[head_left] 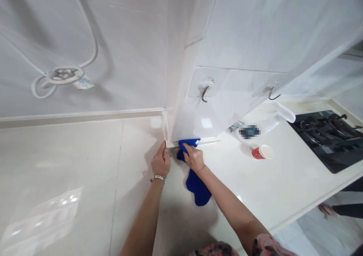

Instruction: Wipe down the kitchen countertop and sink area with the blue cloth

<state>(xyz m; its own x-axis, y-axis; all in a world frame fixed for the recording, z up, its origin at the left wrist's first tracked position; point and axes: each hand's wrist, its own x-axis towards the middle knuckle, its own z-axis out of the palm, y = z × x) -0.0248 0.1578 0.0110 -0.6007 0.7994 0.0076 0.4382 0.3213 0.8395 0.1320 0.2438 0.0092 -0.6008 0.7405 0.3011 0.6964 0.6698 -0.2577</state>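
My right hand (195, 158) grips a blue cloth (200, 186) and presses its upper part against the low strip (211, 141) at the foot of the white wall. The rest of the cloth hangs down over the pale counter. Beside it, my left hand (161, 161), wearing a silver bracelet, is at the wall's corner. Its fingertips touch the end of the strip, with thumb and fingers close together. Whatever may be between those fingers is hidden.
A red and white paper cup (262, 152) stands on the counter (244, 188), near a clear container (269, 124). Farther right is a black gas hob (323, 135). Two hooks, including the nearer hook (204, 94), stick out from the wall. A coiled white cable (65, 75) hangs at left.
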